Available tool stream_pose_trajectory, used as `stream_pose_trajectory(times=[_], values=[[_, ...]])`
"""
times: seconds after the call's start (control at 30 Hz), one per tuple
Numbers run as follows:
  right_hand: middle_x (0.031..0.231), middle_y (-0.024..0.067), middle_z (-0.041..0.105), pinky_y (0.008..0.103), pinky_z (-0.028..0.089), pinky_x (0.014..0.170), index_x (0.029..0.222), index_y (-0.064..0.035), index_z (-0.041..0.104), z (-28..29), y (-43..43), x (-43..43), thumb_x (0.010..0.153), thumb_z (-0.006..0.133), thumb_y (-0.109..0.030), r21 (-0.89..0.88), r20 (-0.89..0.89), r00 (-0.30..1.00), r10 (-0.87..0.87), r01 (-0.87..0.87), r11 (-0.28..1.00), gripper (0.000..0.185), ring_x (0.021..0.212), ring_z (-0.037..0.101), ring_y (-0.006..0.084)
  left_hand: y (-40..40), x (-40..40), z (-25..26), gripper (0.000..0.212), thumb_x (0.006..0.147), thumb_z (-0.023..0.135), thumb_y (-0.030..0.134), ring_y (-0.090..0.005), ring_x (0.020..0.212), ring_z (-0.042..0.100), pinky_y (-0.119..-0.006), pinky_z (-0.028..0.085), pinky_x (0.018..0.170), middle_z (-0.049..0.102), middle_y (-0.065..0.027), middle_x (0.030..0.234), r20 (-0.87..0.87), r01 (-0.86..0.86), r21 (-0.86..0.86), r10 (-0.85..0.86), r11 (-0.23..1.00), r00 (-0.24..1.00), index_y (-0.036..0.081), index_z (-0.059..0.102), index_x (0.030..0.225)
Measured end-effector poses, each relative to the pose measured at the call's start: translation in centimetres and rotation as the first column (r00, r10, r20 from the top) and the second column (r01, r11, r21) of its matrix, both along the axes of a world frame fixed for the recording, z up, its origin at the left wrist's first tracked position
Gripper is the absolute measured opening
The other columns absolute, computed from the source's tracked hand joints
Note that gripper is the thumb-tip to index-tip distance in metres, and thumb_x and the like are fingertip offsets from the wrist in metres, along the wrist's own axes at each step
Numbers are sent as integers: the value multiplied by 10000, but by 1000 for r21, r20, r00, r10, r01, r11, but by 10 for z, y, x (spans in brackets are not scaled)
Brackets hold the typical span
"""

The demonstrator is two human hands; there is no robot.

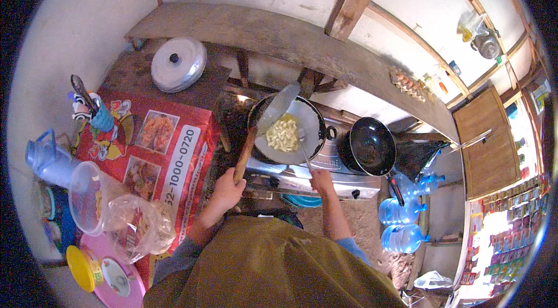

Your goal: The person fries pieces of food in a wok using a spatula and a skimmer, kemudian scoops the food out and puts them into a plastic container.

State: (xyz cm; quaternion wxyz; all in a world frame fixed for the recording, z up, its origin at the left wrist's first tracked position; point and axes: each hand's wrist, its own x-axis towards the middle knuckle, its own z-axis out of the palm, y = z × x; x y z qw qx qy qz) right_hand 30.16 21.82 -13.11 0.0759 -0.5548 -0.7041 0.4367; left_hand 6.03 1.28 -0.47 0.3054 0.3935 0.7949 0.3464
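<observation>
My left hand (229,190) grips the wooden handle of a utensil with a broad, flat metal blade (279,106). Its blade is tilted over the left side of a wok (309,118) on the gas stove (324,157). My right hand (322,180) is closed around the thin handle of a metal turner (305,151), whose head reaches into the wok beside the food. Pale sliced food pieces (282,135) lie heaped at the wok's middle, with some yellowish liquid at their far edge. I cannot tell what food it is.
A black frying pan (372,146) sits right of the wok, handle towards me. At left, a red-covered table (198,118) bears a lidded pot (178,66), a plastic tub (87,199) and a plastic bag (139,229). Blue water bottles (401,212) lie at right; eggs (407,83) rest on the ledge.
</observation>
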Motion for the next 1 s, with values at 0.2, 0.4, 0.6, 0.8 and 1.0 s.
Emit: stream_pose_trajectory(times=[0.2,0.4,0.6,0.8,1.0], values=[[517,22,432,213,284,305,850,-15,536,55,-29,-19,771,500,-197,-527,-313,846,-432,224,820,202,340,366,80,-7,-1,-16,320,727,552,158,-220,548,554,-321,434,502,550,-138,702,328,-71,-44,82,996,941,-11,446,977],[557,90,532,292,388,421,846,-14,579,53,-19,8,769,499,-229,262,-32,990,-140,143,954,242,454,504,189,-17,-6,12,381,728,555,150,-217,549,555,-321,438,507,552,-140,701,357,-52,6,46,999,933,-21,426,1043],[713,209,566,379,436,642,869,-40,591,70,-7,-2,748,500,-271,522,207,950,-235,96,847,276,705,558,336,-1,-13,0,400,718,545,160,-380,831,511,-398,405,721,535,-236,860,2,-28,45,28,999,1000,-30,415,1045],[701,195,574,368,450,542,838,-2,582,22,11,-13,754,491,-241,526,261,962,-83,-69,848,269,603,567,296,17,-5,-4,386,712,547,177,-370,836,512,-392,408,713,529,-236,879,-39,-9,-6,8,1000,999,-29,428,1017],[500,35,434,233,277,273,836,0,533,34,-13,-23,764,512,-205,-432,-285,858,-428,283,856,218,320,349,105,7,-8,-32,356,723,544,165,-318,755,542,-361,422,670,547,-197,819,130,-37,13,35,999,991,-27,439,1003]])
